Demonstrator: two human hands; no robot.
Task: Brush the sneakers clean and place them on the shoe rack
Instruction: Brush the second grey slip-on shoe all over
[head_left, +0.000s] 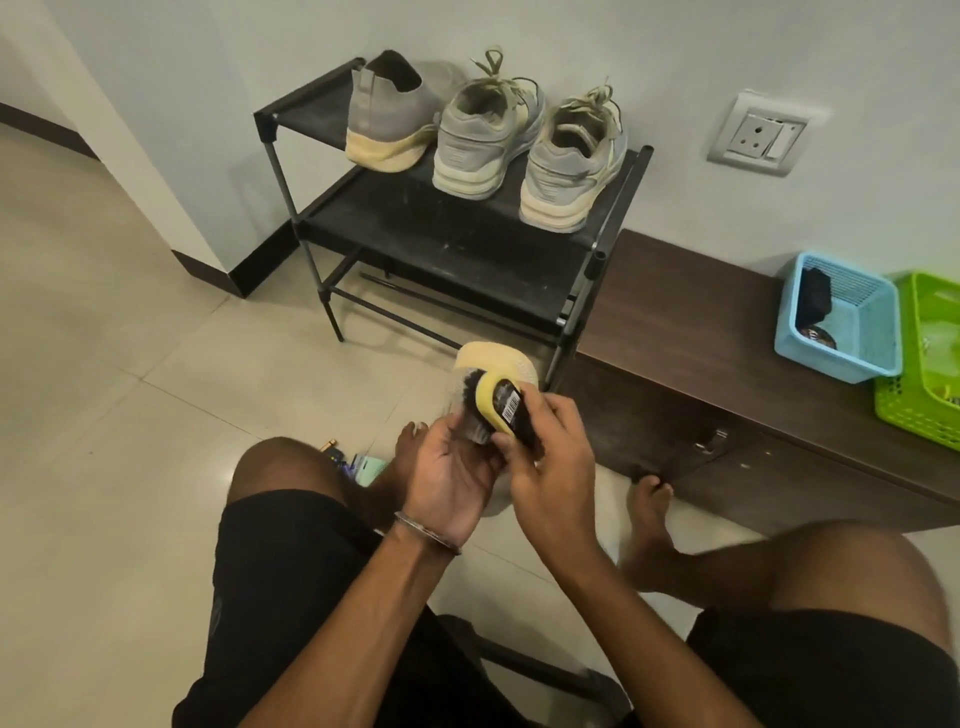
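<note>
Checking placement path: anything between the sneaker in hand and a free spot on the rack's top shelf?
Nothing visible. The sneaker is held by the left hand in front of the rack, with open floor between. Three shoes fill the top shelf's middle and right; the left end, beside the slip-on shoe, is bare.

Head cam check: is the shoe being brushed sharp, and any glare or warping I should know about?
Head view: the held sneaker and brush are smeared by motion blur; the shoes on the rack look sharp; soft glare patches on the floor tiles; wide-angle warping bends the frame edges.
</note>
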